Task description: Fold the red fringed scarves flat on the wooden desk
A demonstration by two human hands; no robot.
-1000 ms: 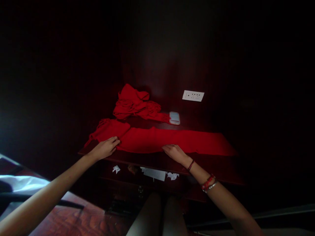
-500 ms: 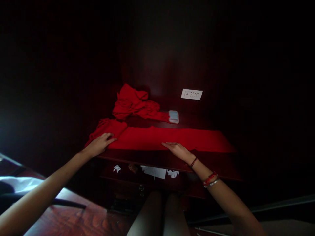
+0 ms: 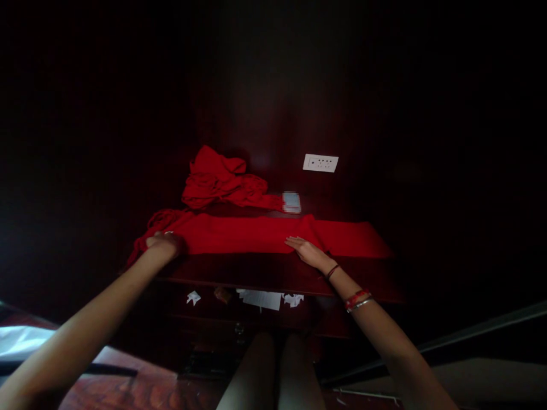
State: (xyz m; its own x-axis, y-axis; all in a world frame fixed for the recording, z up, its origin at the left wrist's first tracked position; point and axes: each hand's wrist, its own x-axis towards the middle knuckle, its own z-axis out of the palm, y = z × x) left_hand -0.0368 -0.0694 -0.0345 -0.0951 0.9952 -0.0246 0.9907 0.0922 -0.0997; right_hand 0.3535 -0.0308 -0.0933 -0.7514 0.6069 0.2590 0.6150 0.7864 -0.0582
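Note:
A long red scarf [image 3: 243,234] lies stretched across the dark wooden desk, with stringy, fringe-like strands bunched at its left end. My left hand [image 3: 164,244] is closed on the scarf near that bunched end; its fingertips are mostly hidden. Fingers extended, my right hand [image 3: 310,252] rests flat on the cloth right of the middle, beside a raised crease. Behind it sits a crumpled pile of red fabric [image 3: 220,179], also with strands. A small pale card or tag [image 3: 292,202] lies at the right tip of this pile.
A white power socket [image 3: 321,163] is on the dark back panel. Below the desk top [image 3: 256,270], an open shelf holds white paper [image 3: 262,299], crumpled scraps [image 3: 194,298] and a small brown object [image 3: 222,294]. My legs are beneath.
My left hand has moved left along the scarf and closed. My right hand has shifted right across the cloth, and a crease now stands beside it. The view has turned slightly.

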